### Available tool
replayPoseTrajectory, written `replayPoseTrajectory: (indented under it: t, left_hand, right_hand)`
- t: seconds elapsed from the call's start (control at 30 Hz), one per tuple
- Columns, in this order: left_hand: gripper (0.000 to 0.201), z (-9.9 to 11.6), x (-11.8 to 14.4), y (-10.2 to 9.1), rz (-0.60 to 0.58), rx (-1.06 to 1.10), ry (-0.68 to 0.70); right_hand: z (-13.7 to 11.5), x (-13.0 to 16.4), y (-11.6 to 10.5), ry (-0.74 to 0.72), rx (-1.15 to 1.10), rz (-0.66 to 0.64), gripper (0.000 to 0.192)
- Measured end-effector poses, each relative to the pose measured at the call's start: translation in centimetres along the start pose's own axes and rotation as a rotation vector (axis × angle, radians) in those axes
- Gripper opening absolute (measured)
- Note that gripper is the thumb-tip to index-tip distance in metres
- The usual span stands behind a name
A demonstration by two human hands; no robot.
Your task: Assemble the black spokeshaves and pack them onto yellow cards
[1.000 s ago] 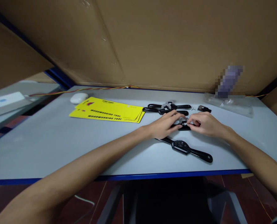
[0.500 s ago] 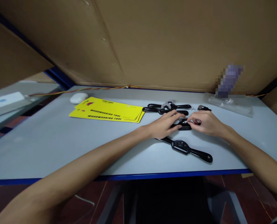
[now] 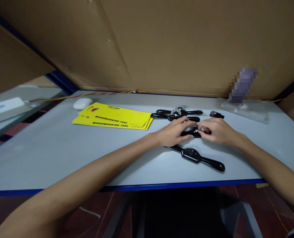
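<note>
A black spokeshave [image 3: 192, 133] was held flat on the grey table [image 3: 50, 155] by the left hand [image 3: 174, 132], fingers curled over its near handle, while the right hand [image 3: 217, 131] was closed in a narrow pinch on a small bright part at the tool's middle, most likely a screw or blade fitting; the part was too small to be told for certain. The step in hand was judged to be the fitting or tightening of that piece into the body. A steady hold from the left and a fine turn or press from the right fingertips would be called for next.

A second spokeshave [image 3: 195, 155] lay at 6 o'clock of the hands, just beside them, angled across the table. Two more [image 3: 178, 114] were stacked at 12 o'clock, near the fingers. A small dark part [image 3: 216, 114] sat at 1 o'clock, and a clear bag [image 3: 243, 110] was seen beyond it at 2 o'clock. Yellow cards [image 3: 114, 119] were spread at 9 o'clock, well apart, with a white mouse [image 3: 82, 103] beyond them. Cardboard walls [image 3: 161, 43] enclosed the bench.
</note>
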State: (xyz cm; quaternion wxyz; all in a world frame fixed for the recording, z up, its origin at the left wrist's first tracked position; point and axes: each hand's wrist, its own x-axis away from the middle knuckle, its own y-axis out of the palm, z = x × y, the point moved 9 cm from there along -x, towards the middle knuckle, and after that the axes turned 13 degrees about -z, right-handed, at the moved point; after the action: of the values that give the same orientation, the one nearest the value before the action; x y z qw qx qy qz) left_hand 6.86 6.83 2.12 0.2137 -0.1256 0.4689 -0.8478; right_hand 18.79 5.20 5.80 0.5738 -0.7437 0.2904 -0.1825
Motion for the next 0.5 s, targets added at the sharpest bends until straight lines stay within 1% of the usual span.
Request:
replayPoseTrajectory:
  t: [0.17,0.5]
  left_hand:
    - [0.051,-0.13,0.08,-0.04,0.013,0.005,0.008]
    - [0.051,-0.01,-0.02,-0.07,0.004,-0.002,0.000]
  right_hand:
    - [-0.62,-0.13,0.00,-0.016,0.024,-0.023,0.015]
    - [-0.70,-0.32,0.45,-0.013,0.099,-0.046,0.016]
